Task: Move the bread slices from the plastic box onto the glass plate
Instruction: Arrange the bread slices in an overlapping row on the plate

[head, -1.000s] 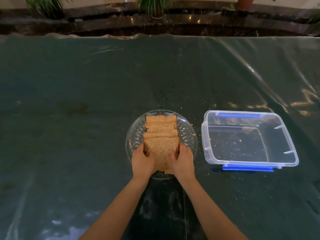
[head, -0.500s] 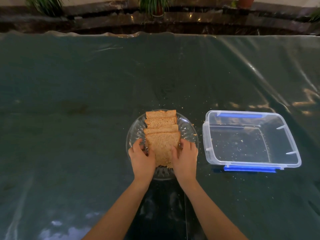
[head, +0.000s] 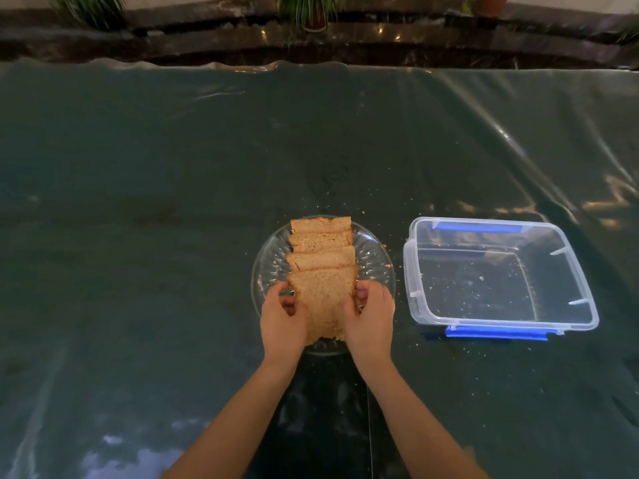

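Observation:
Several brown bread slices (head: 321, 257) lie overlapped in a row on the round glass plate (head: 375, 262) in the middle of the table. My left hand (head: 281, 319) and my right hand (head: 371, 316) grip the left and right edges of the nearest slice (head: 323, 299), which leans on the slice behind it. The clear plastic box (head: 501, 274) with blue clips stands to the right of the plate, holding only crumbs.
The table is covered with a dark green plastic sheet (head: 173, 202) with crumbs scattered around the plate and box. Potted plants (head: 307, 10) and a dark ledge run behind the table's far edge.
Both hands have curled tighter around the sides of the nearest slice, and its front end now sits a little farther toward me over the plate's near rim.

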